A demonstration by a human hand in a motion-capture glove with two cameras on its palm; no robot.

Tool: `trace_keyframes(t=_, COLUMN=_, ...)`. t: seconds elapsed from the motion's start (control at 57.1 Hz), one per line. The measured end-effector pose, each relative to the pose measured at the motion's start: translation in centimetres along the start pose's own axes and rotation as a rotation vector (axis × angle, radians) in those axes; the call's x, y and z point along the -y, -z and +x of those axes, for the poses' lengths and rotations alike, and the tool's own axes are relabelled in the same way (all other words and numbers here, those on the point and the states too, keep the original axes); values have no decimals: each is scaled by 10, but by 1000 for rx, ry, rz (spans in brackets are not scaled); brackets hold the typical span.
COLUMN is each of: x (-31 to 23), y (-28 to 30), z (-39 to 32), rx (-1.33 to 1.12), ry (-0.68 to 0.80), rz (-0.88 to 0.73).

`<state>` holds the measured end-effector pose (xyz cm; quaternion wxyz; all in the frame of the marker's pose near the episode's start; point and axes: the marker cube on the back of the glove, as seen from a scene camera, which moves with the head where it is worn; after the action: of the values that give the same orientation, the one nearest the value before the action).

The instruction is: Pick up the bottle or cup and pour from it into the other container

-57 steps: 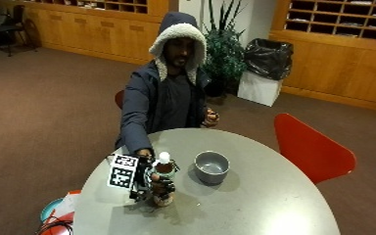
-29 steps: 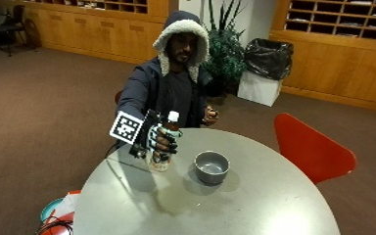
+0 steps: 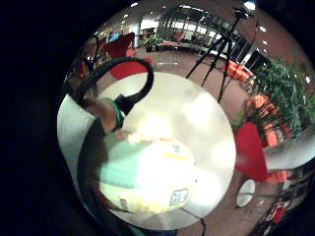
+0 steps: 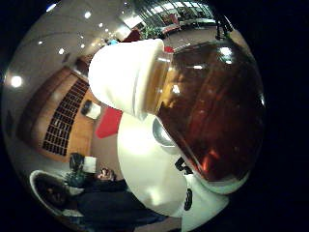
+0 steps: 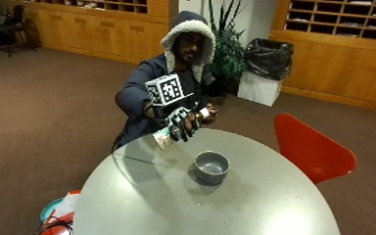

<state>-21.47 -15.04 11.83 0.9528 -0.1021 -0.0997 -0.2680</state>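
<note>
Bottle [image 5: 175, 131] up off the desk [image 5: 175, 205] now, held in the air in front of the person's chest, where a second ago it stood on the desk top by the near-left edge. The gloved right hand [image 5: 183, 123] has its fingers wrapped round the body of it, and it has gone from upright to tilted well over, white cap [image 4: 123, 77] end towards the person's far side, label end down toward the desk. From the thumb-side palm view the brown liquid fills most of the bottle, and the cap looks to be on. That matters: I'd say nothing can pour until it comes off.

The grey cup [image 5: 211, 166] sits on the desk, below and a little forward of the bottle, well apart from it, mouth up. I can't tell whether anything is in it.

The bare hand is up near the cap end, partly hidden behind the glove; whether it touches the cap I can't tell.

So the lift is done, the pour not yet. Next, by my reckoning, uncap, then bring the neck over the cup.
</note>
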Motion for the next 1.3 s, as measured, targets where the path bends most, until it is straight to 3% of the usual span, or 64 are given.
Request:
trace_keyframes(t=0.42, x=16, y=-24, z=-51, rx=-579, ry=200, rz=-157)
trace_keyframes(t=0.771, x=15, y=-72, z=-74, rx=-844, ry=310, rz=-249)
trace_keyframes(t=1.296, x=5, y=-93, z=-79, rx=-899, ry=330, rz=-281)
